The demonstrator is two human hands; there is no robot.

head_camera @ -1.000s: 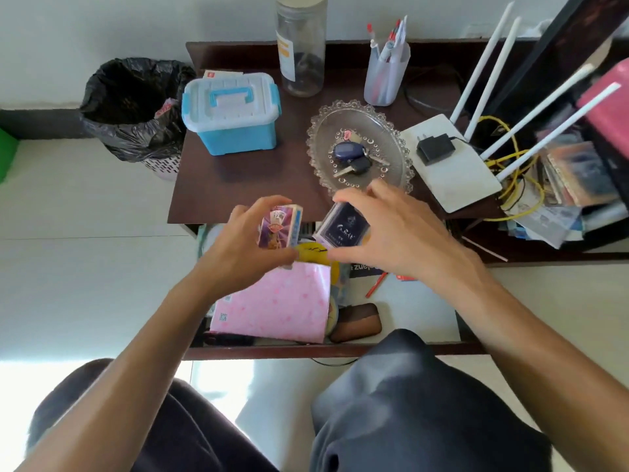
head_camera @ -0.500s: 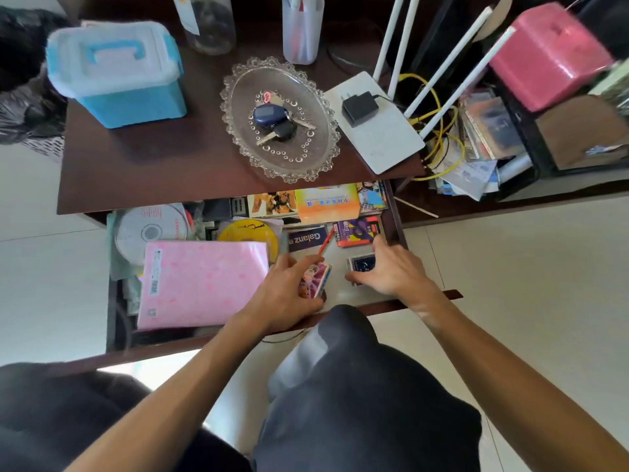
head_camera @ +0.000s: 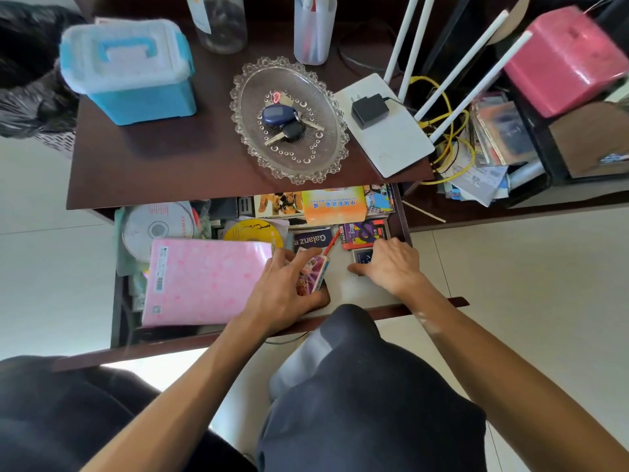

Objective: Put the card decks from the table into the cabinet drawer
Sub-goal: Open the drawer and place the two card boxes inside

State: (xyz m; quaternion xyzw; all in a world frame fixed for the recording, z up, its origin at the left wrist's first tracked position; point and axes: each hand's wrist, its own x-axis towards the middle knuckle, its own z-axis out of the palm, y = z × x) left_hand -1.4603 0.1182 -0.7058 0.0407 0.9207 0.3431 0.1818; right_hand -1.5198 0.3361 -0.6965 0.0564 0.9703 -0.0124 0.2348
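The cabinet drawer (head_camera: 439,303) stands pulled open below the dark table top (head_camera: 163,165). My left hand (head_camera: 282,294) is inside the drawer, shut on a pink and purple card deck (head_camera: 311,274) held tilted just above the pale drawer floor. My right hand (head_camera: 391,264) rests at the drawer's right side on a dark blue card deck (head_camera: 362,256), which lies flat and is half hidden under the fingers.
In the drawer lie a pink notebook (head_camera: 207,281), discs (head_camera: 156,226), an orange box (head_camera: 335,204) and a red pen (head_camera: 332,241). On the table stand a blue storage box (head_camera: 132,69), a glass dish (head_camera: 320,158) with keys, a router (head_camera: 388,131), a jar and a pen cup.
Both hands went down from the table edge into the drawer with their decks. In the last half second they have hardly moved; the blue deck now lies on the drawer floor.
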